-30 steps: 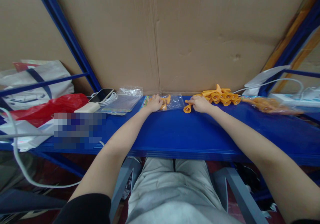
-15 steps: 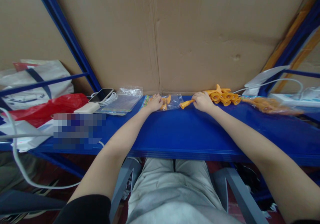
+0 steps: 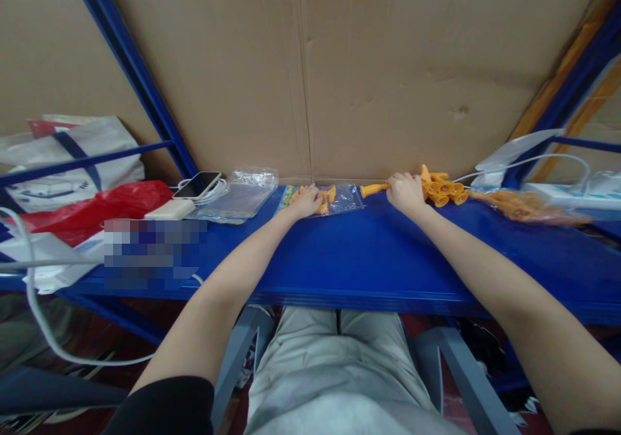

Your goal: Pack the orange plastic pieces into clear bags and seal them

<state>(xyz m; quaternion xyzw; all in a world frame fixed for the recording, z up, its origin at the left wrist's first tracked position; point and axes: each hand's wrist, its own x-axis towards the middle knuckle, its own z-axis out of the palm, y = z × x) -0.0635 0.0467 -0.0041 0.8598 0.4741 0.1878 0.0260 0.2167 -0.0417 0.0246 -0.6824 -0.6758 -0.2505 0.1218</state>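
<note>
On the blue shelf, my left hand (image 3: 305, 203) rests with curled fingers on a clear plastic bag (image 3: 349, 200) with a printed header. Orange plastic pieces (image 3: 330, 196) lie in that bag, partly hidden by the hand. My right hand (image 3: 406, 192) is closed on an orange horn-shaped plastic piece (image 3: 372, 190), whose flared end points left toward the bag's open-looking end. Just right of this hand is a stack of similar orange pieces (image 3: 442, 190), flared ends facing me; the hand covers part of it.
At the right lies a filled bag of orange pieces (image 3: 521, 205) beside a white power strip (image 3: 557, 196). On the left are flat clear bags (image 3: 237, 196), a phone (image 3: 197, 185) on a coiled cable, a white box (image 3: 169, 210) and a red plastic bag (image 3: 101, 209). Cardboard (image 3: 310, 86) stands behind.
My right hand has moved right toward the stack, and the orange piece in it has gone along, now lying more level. My left hand and the bag have shifted slightly right.
</note>
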